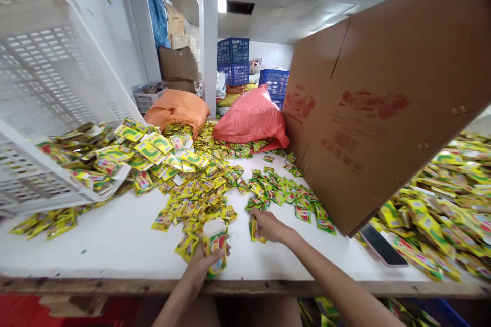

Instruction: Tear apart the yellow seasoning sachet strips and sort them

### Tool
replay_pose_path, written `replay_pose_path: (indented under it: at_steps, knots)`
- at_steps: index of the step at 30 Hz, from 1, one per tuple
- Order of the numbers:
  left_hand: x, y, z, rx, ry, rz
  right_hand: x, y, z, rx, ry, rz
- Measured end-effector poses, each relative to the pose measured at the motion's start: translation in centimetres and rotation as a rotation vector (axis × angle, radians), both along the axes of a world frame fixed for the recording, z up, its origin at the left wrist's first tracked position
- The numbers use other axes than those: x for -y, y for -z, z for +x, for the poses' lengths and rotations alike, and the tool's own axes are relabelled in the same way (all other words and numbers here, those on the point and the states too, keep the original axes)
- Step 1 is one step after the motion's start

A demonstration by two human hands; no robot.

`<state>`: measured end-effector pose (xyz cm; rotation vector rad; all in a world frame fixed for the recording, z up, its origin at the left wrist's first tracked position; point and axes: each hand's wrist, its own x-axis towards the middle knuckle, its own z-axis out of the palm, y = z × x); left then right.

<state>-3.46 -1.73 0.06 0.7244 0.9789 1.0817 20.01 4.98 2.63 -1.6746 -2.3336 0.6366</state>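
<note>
My left hand (205, 261) is wrapped round a small yellow-green printed box (215, 245) with its white top flap raised, near the table's front edge. To its right, my right hand (268, 225) is closed on a small yellow packet (253, 230), its fingertips at the near edge of a pile of green packets (274, 187). Beyond my left hand spreads a heap of yellow packets (203, 196). What the box contains is hidden from this angle.
A tipped white crate (72, 183) spills flat yellow boxes (149, 150) at left. Orange (176, 107) and red sacks (251, 117) lie behind. A big cardboard carton (368, 96) leans at right, beside a phone (382, 246) and more yellow boxes (433, 214).
</note>
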Motion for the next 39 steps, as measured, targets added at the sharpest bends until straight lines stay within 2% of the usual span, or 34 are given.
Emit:
replay_pose_path:
  at_steps: [3, 7, 11, 14, 17, 21, 23, 26, 29, 35, 39]
  knots:
    - [-0.3, -0.1, 0.9, 0.018, 0.087, 0.003, 1.2, 0.5, 0.0, 0.025, 0.026, 0.046]
    - [-0.5, 0.2, 2.0, 0.004, 0.154, -0.047, 4.4, 0.8, 0.1, 0.017, 0.027, 0.034]
    - [-0.8, 0.4, 2.5, 0.001, 0.221, -0.021, 8.0, 1.0, 0.1, -0.063, -0.012, -0.072]
    - [-0.9, 0.2, 2.7, -0.022, 0.251, -0.024, 9.3, 0.4, 0.2, -0.144, -0.029, -0.149]
    - [-0.9, 0.0, 3.0, -0.040, 0.284, -0.005, 8.9, -1.2, -0.1, -0.281, -0.049, -0.141]
    - [-0.8, 0.0, 3.6, -0.091, 0.343, -0.007, 6.6, -3.1, -1.9, -0.638, 0.000, 0.055]
    - [-0.8, 0.0, 3.7, -0.124, 0.379, 0.018, 5.5, -3.3, -3.1, -0.702, 0.032, 0.150]
    - [-0.8, 0.1, 3.7, -0.131, 0.402, 0.073, 4.6, -2.6, -4.4, -0.604, 0.030, 0.267]
    - [-0.8, 0.2, 3.4, -0.115, 0.412, 0.107, 4.6, -2.4, -4.7, -0.521, -0.009, 0.311]
    - [-0.8, 0.3, 3.5, -0.102, 0.437, 0.098, 5.5, -4.2, -3.9, -0.429, -0.116, 0.213]
    - [-0.9, 0.2, 3.7, -0.153, 0.439, 0.119, 5.4, -3.9, -4.7, -0.412, -0.125, 0.202]
